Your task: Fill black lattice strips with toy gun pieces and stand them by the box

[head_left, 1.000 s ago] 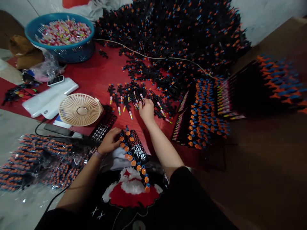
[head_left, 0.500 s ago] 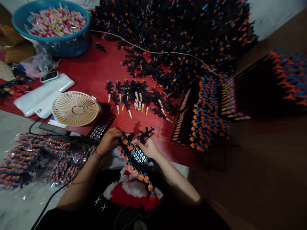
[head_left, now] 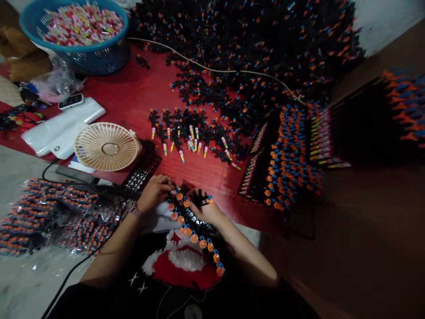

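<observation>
A black toy gun [head_left: 201, 199] with an orange and blue end is in my right hand [head_left: 210, 213], its fingers closed around it. In front of my belly stands a black perforated rack [head_left: 191, 217], partly hidden, with toy guns in it whose orange and blue ends [head_left: 194, 238] run down in a curved row. My left hand [head_left: 153, 195] is at the far left end of this row, fingers bent and pressed together; what they pinch is hidden. Just beyond the hands, several toy guns with candy tubes [head_left: 191, 130] lie on the red table [head_left: 133, 95].
A big heap of black toy guns [head_left: 249, 48] fills the back. Full racks [head_left: 285, 159] stand at the right. To the left are a beige fan [head_left: 108, 147], plastic bags [head_left: 63, 128], a blue basket [head_left: 96, 60] of candy, and bagged toy guns [head_left: 46, 217] below the table.
My right hand has brought the toy gun down and closer to the row in the rack. The row's near end has shifted slightly right. My left hand stays near the same place.
</observation>
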The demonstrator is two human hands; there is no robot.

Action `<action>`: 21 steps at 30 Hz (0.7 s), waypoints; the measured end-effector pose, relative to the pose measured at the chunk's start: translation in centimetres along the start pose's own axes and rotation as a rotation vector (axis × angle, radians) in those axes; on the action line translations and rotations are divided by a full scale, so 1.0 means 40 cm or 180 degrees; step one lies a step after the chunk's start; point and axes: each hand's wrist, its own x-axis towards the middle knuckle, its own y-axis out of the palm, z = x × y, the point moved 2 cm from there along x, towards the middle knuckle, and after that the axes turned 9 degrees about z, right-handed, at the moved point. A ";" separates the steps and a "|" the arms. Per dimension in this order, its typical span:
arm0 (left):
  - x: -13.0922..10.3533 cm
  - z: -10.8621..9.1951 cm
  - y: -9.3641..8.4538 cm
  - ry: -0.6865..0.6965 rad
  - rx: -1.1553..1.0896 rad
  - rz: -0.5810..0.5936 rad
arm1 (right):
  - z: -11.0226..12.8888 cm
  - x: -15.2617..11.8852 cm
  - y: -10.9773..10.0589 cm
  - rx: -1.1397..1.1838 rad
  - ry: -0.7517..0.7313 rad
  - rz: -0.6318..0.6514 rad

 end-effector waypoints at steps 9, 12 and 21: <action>-0.005 0.014 0.020 0.0036 0.0270 0.0086 | 0.011 0.099 -0.079 0.0284 0.0109 0.1174; -0.006 0.009 0.021 0.0064 0.0316 0.0079 | -0.023 0.199 -0.165 0.0145 0.0594 0.0256; -0.003 -0.019 -0.005 0.0015 0.0151 -0.0031 | -0.096 0.338 -0.235 -0.1035 0.2225 -0.1209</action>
